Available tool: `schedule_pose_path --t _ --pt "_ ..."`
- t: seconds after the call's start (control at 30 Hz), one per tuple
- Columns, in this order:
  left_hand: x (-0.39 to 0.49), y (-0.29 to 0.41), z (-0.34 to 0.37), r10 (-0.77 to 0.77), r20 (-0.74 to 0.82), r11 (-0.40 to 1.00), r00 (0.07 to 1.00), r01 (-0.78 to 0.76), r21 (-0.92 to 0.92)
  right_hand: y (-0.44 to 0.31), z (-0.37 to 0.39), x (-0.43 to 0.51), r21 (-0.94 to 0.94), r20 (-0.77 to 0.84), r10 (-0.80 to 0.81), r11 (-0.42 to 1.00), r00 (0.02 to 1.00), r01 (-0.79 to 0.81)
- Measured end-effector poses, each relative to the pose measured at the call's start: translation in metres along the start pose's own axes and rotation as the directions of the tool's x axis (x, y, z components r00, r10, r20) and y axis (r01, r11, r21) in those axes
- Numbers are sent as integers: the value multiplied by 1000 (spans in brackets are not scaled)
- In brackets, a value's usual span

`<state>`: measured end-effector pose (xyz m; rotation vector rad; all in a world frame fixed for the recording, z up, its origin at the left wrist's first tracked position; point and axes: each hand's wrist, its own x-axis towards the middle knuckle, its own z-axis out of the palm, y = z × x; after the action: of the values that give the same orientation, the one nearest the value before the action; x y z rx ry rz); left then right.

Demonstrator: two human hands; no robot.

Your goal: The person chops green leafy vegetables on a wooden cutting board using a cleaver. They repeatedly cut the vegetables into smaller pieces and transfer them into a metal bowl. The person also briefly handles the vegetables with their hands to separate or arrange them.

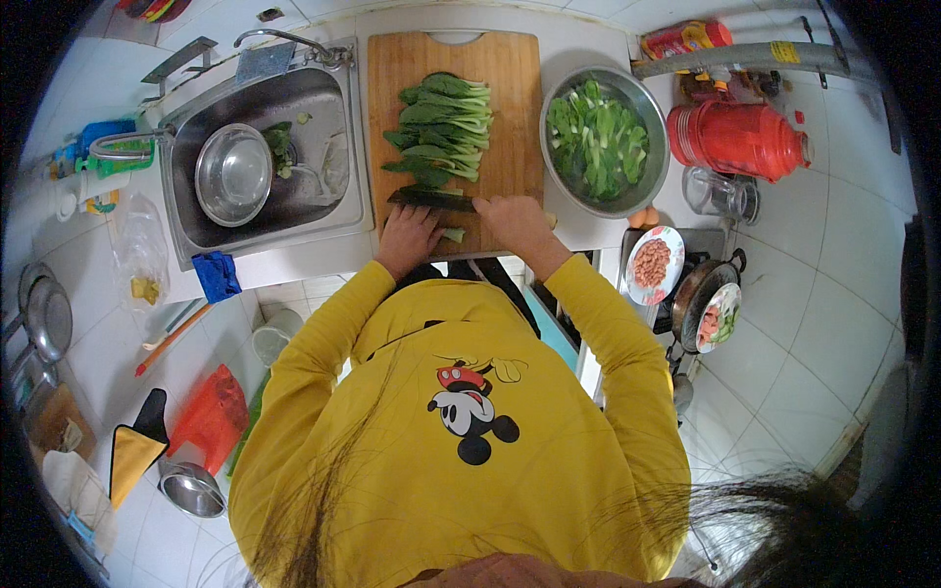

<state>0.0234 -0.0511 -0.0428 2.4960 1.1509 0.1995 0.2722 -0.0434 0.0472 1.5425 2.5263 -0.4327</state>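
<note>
In my right hand (513, 226) is the handle of a kitchen knife, whose dark blade (425, 198) points left across the near part of a wooden cutting board (514, 125). My left hand (408, 234) rests low on the board, its fingertips close against the blade's near side. A pale green stem piece (453, 234) shows beside the left thumb; whether the fingers grip anything is hidden. Beyond the knife lies a row of leafy greens (445, 125), stems to the right. Another bit of green shows just behind the blade.
Right of the board stands a steel bowl (656, 158) of cut greens. A sink (323, 81) on the left holds a metal basin (234, 175). Farther right are a red thermos (742, 140), a plate of reddish-brown pieces (652, 264), and a wok (687, 309) with another plate over it.
</note>
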Motion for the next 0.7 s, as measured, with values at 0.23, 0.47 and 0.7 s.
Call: schedule_pose_path --t 0.23,0.47,0.7 --pt "3 4 -7 -64 95 995 993 71 -72 9 11 10 92 51 -9 996 999 4" --pt "1 -2 -9 32 -49 997 998 -36 -70 5 4 9 327 -19 200 927 980 -183" --pt "27 2 -20 -45 -83 991 996 34 -127 8 -15 -28 530 -93 403 794 910 -298"
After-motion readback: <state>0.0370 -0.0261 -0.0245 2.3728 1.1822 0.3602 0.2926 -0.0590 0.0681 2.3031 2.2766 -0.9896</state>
